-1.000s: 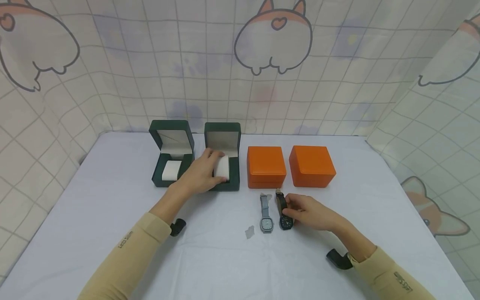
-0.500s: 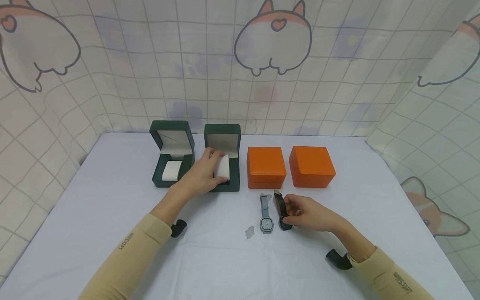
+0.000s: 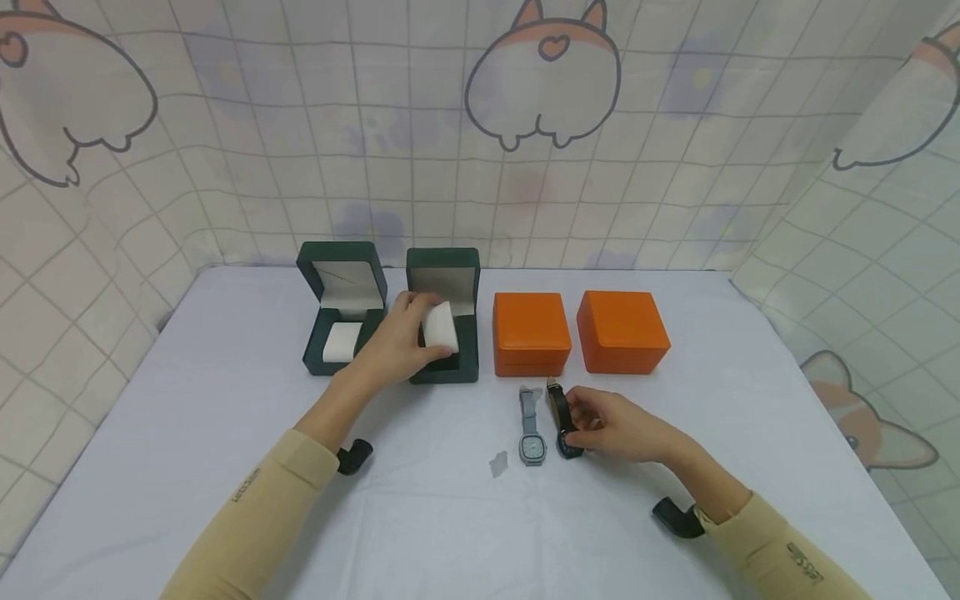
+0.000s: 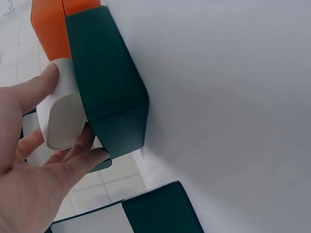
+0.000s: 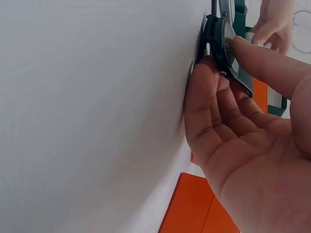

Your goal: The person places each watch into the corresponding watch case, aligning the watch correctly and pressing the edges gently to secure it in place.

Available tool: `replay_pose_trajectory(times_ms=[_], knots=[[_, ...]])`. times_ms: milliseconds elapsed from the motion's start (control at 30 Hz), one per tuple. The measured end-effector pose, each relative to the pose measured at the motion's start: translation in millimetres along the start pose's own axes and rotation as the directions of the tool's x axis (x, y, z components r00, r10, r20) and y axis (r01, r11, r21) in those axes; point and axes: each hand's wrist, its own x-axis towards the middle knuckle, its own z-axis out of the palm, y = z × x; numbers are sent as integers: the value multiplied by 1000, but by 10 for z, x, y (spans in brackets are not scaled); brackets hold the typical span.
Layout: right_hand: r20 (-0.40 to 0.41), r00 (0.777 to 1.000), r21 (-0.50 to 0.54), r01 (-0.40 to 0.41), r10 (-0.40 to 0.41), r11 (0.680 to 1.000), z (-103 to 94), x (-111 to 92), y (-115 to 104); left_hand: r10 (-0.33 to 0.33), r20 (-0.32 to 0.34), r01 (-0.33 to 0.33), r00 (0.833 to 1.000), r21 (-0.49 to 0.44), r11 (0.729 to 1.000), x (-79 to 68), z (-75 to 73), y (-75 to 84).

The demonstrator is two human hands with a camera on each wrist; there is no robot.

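Observation:
My left hand (image 3: 397, 340) pinches a white watch cushion (image 3: 441, 327) between thumb and fingers, tilted and partly raised out of the right-hand open green watch box (image 3: 467, 350). In the left wrist view the cushion (image 4: 65, 114) shows its rounded end beside the box wall (image 4: 109, 73). My right hand (image 3: 618, 423) pinches a black-strapped watch (image 3: 561, 412) at its case, low at the table; the right wrist view has the thumb on the face of this watch (image 5: 226, 46). Left of it lies a grey-blue watch (image 3: 532, 437), face up.
Another open green box (image 3: 315, 340) with a white cushion (image 3: 342, 342) stands at the left. Two closed orange boxes, one (image 3: 532, 333) nearer the middle and one (image 3: 622, 332) to the right, stand behind the watches. A small grey scrap (image 3: 498, 464) lies on the white tablecloth (image 3: 450, 533).
The left hand has lifted and tilted the white cushion up from its box. The black watch's strap end has swung slightly left in the right hand's grip.

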Motion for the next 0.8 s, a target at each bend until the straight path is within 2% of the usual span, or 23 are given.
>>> replay_pose_trajectory(times_ms=[400, 800], knots=[[-29, 1000, 23, 12, -11, 1000, 7, 4, -5, 28, -61, -31, 998, -55, 998, -16, -32, -15], [-62, 997, 20, 43, -41, 999, 1, -15, -11, -6, -49, -1, 999, -134, 991, -33, -27, -21]])
